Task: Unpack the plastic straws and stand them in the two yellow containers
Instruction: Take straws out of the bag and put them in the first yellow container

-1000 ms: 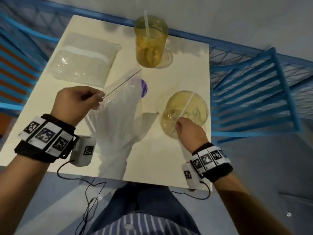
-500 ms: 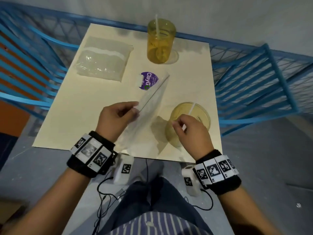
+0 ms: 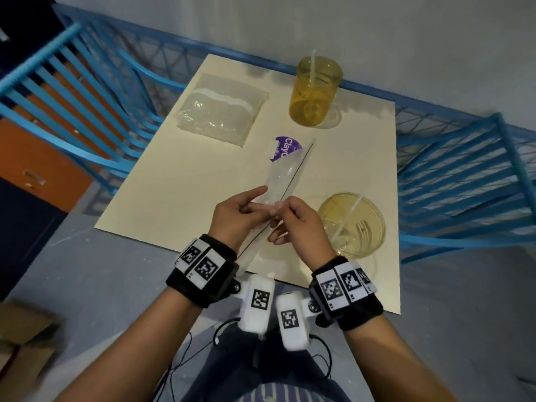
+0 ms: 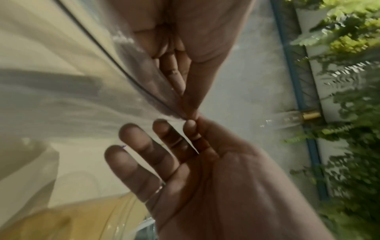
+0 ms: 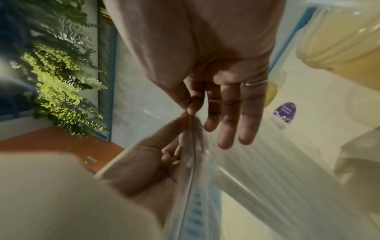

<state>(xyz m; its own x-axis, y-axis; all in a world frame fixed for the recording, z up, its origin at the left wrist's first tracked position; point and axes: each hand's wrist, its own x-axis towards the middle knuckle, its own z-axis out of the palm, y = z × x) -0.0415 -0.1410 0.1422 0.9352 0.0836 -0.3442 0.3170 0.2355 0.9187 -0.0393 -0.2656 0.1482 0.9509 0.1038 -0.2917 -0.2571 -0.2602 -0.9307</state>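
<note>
Head view: both hands (image 3: 262, 216) pinching the straw bag (image 3: 285, 177).

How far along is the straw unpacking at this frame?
Early. One straw stands in the far yellow container and one in the near yellow container. The left hand and right hand both pinch the open straw bag. A sealed clear pack lies untouched on the table.

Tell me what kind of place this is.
Probably an outdoor patio or balcony: a cream table stands on grey concrete floor, hemmed by blue metal railing, with sunlit green foliage behind it.
</note>
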